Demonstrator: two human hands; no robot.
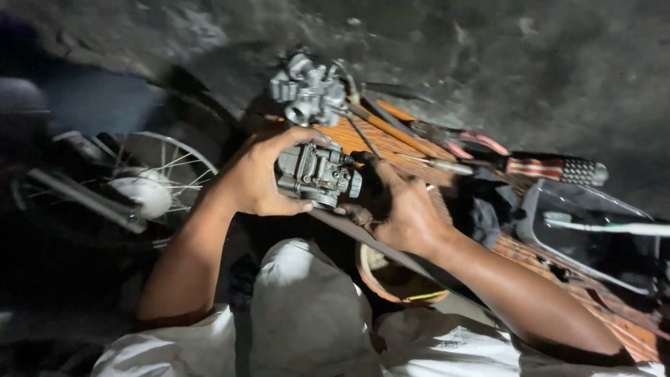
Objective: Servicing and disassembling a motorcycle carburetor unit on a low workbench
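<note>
My left hand (258, 174) grips a grey metal carburetor (317, 173) from its left side, thumb underneath and fingers over the top. My right hand (398, 206) is at the carburetor's right end, with dark, greasy fingers curled against it. Both hands hold it just above a wooden board (412, 150). A second grey carburetor part (310, 91) lies on the board just beyond the held one.
Screwdrivers and pliers with orange and pink handles (433, 139) lie across the board, one with a striped handle (551, 167). A spoked wheel (150, 181) is at the left. A clear plastic tray (593, 230) sits at the right, a small bowl (391, 279) near my knees.
</note>
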